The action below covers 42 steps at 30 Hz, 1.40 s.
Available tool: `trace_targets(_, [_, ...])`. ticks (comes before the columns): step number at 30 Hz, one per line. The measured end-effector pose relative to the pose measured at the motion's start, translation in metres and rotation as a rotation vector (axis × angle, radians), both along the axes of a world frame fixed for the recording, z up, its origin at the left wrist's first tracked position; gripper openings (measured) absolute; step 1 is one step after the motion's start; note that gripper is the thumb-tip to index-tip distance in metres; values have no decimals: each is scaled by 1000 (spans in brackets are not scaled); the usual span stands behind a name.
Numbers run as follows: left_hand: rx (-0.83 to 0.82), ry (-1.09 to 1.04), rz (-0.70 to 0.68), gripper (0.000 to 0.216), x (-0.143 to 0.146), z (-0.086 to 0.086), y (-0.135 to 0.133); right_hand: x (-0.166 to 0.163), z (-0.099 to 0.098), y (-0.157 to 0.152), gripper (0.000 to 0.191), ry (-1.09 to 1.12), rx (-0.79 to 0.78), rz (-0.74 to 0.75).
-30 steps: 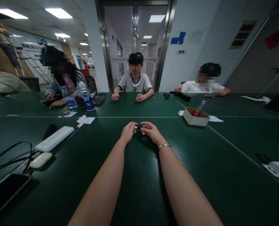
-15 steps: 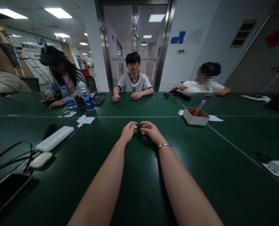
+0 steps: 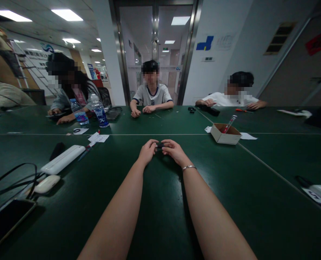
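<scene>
Observed: small dark part point(image 3: 159, 145) pinched at both ends, left hand point(image 3: 148, 152) and right hand point(image 3: 176, 152) closed on it, low over the green table point(image 3: 160, 216), centre front. Advisable to hold fingertip grip firm, wrists steady, part close to the surface. Cardboard box point(image 3: 224, 137) well apart, to the right.

The small part point(image 3: 159, 145) between my fingers point(image 3: 168, 145) looks dark and matt. The table point(image 3: 160, 209) under them is smooth green with a soft sheen, and the bracelet point(image 3: 189, 167) behind the right fingers shines like metal. Right of them I see a matt cardboard box point(image 3: 225, 136).
</scene>
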<state>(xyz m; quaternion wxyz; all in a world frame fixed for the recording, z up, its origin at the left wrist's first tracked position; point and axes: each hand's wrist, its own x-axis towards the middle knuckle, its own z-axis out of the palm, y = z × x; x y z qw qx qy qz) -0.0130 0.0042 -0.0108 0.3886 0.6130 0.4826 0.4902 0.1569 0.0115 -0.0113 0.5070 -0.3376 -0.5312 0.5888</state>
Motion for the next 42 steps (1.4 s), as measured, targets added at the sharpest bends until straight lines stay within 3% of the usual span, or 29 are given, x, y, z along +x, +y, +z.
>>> trace_targets(37, [23,-5,20,26,-1,3,-2,1,1,-2,37,57,-45,2])
trace_targets(42, [25,-57,31,27,0,2,-1,-1,3,-3,25,55,-81,-8])
